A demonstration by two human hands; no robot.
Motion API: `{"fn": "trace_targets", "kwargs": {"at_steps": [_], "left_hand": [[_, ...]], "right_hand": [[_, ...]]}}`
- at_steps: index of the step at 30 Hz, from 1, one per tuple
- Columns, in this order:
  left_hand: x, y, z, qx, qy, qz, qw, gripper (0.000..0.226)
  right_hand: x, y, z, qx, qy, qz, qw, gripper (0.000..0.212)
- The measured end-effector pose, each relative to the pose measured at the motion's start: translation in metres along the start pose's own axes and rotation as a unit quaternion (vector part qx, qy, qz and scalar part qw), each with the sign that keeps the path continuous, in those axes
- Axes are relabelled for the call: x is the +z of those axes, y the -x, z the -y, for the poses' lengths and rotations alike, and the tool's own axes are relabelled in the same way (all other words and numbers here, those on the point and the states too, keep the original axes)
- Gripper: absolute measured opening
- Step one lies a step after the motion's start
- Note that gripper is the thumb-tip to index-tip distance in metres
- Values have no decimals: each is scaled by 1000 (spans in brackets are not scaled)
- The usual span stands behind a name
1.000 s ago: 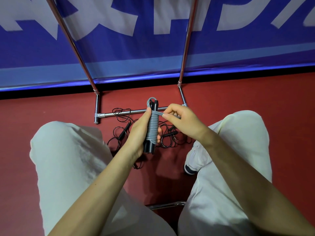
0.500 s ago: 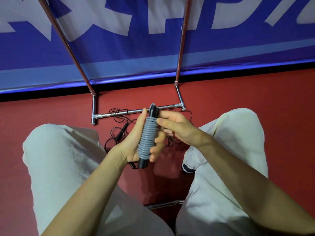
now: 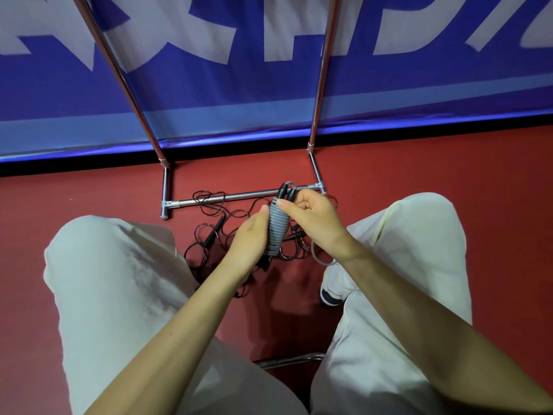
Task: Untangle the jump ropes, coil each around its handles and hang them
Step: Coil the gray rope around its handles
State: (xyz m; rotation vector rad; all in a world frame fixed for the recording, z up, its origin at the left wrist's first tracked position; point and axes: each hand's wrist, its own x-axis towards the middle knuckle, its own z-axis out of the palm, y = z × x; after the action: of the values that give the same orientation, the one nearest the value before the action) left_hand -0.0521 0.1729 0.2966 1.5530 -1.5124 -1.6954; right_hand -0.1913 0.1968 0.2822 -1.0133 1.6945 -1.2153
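In the head view, the grey rope (image 3: 277, 227) is nearly all wound round its two black handles (image 3: 286, 190), held upright above the floor (image 3: 89, 193) between the knees. To finish this step well, I judge the last loose grey tail (image 3: 319, 259), which hangs in a loop under the right wrist, should be drawn snug and tucked under a turn so the coil cannot spring open when hung. The left hand (image 3: 250, 236) is curled round the coil's left side, thumb up along it. The right hand (image 3: 314, 217) is closed too, its thumb pressing the top turns; what its fingers pinch is hidden. A black rope (image 3: 209, 223) lies tangled on the floor by the rack (image 3: 227, 197).
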Motion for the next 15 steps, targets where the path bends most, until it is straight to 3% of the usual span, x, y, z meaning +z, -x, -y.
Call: {"fn": "trace_targets", "kwargs": {"at_steps": [4, 9, 15], "left_hand": [[-3, 0, -6, -8, 133, 3, 991, 59], [-12, -3, -9, -57, 201, 32, 977, 55], [-13, 4, -12, -96, 281, 168, 940, 62]], "right_hand": [[-9, -2, 13, -8, 11, 98, 995, 28], [-21, -8, 15, -10, -1, 176, 984, 29], [-18, -3, 16, -31, -76, 165, 983, 24]]}}
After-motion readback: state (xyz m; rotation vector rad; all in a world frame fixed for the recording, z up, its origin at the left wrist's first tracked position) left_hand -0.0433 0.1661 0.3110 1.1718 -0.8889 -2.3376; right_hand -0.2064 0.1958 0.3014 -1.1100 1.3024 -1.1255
